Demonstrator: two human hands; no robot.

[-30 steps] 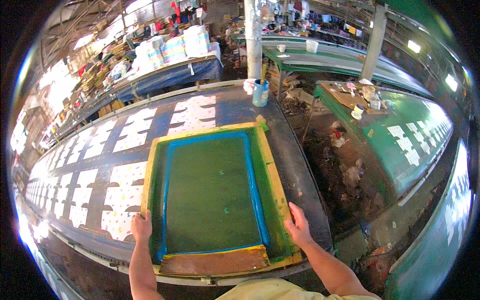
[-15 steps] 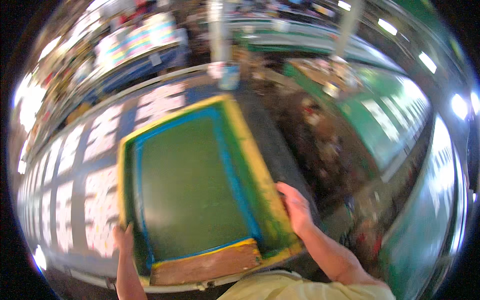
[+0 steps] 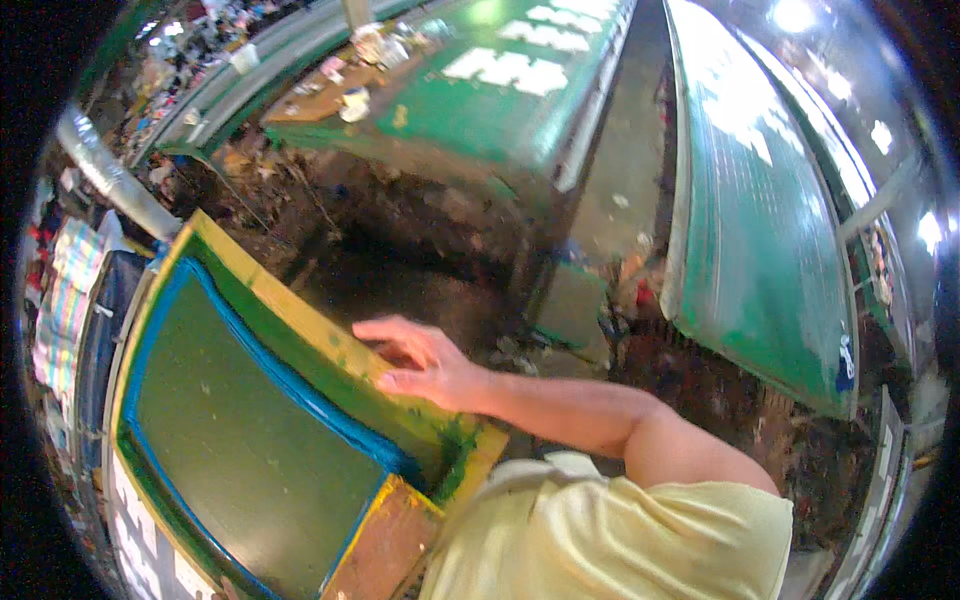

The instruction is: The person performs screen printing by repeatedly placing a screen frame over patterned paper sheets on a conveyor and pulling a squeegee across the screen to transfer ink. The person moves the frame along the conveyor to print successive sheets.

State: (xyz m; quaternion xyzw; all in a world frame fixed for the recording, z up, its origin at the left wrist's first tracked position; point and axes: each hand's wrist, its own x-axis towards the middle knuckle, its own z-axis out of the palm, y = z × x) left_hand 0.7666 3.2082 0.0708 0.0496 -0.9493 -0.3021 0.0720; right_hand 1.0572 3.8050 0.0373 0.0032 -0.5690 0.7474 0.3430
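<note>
A screen printing frame point(image 3: 285, 315) with yellow wooden sides fills the lower left, tilted in view. Blue tape borders its dark green mesh point(image 3: 240, 420). My right hand point(image 3: 425, 365) grips the frame's right side, thumb over the inner edge and fingers along the top. Close to my body, a brown board-like strip point(image 3: 385, 540) lies across the frame's near end. My left hand is out of view. My pale yellow shirt covers part of the near corner.
Long green tables point(image 3: 760, 240) with white printed pieces stand at the right and far side. Bits of clutter point(image 3: 375, 50) sit on a brown board at the far table's end. A pole point(image 3: 115, 175) rises at the left. White pieces point(image 3: 135, 530) show beside the frame.
The view has swung to the right, so the frame now sits at lower left. My left hand has gone out of view. My right hand stays on the frame's side.
</note>
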